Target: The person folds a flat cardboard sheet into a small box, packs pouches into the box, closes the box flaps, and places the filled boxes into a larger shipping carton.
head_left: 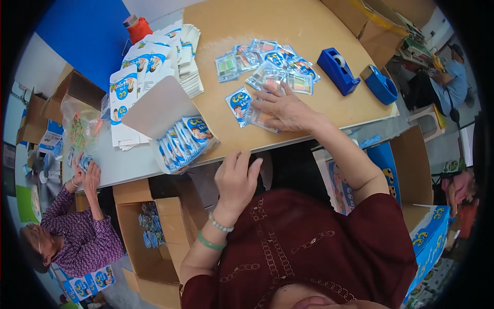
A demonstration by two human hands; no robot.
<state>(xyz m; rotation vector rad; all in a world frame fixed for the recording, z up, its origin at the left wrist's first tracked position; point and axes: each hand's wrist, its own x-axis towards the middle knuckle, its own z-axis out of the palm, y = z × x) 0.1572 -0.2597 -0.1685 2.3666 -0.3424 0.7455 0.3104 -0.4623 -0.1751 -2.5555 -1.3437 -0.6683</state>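
My right hand (286, 107) lies with its fingers spread over a small clear-and-blue packet (263, 119) of coloured sticks on the table. Beside it is another blue-and-white packet (238, 105), and beyond it spreads a loose pile of such packets (275, 61). My left hand (236, 177) is held off the table's near edge, fingers loosely bent and apart, with nothing visible in it. To its left, an open display box (174, 164) with a raised white lid contains a row of upright packets (181, 141).
Flattened printed cartons (149, 67) are stacked at the back left. Two blue tape dispensers (338, 71) (379, 85) stand at the right. An open cardboard box (149, 257) with packets sits below the table. On the left, a co-worker's hands (88, 172) handle a small packet.
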